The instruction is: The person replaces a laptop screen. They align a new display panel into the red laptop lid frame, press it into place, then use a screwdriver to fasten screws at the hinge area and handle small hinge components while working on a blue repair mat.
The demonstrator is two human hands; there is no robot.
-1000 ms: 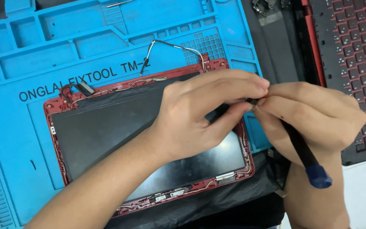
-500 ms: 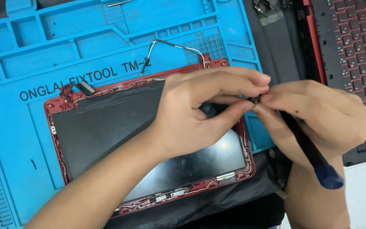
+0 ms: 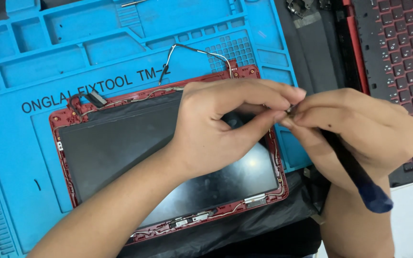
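Note:
A red laptop lid (image 3: 68,157) with a dark screen panel (image 3: 120,148) lies on a blue repair mat (image 3: 48,62). My left hand (image 3: 225,124) hovers over the panel's right side, thumb and fingers pinched on a tiny metal part (image 3: 290,111) at the lid's right edge. My right hand (image 3: 359,134) meets it from the right, pinching the same small part while a screwdriver with a black shaft and blue handle end (image 3: 371,196) lies clamped in its palm. A thin antenna cable (image 3: 201,50) loops above the lid's top edge.
A red and black laptop keyboard base (image 3: 397,48) sits at the right. A dark strip and metal hinge bits (image 3: 311,28) lie between mat and keyboard. Black cloth (image 3: 244,229) bunches under the lid's lower edge. The mat has tray compartments along its top.
Both hands stay pinched together at the lid's right edge. The screwdriver's blue end has swung slightly down and to the right.

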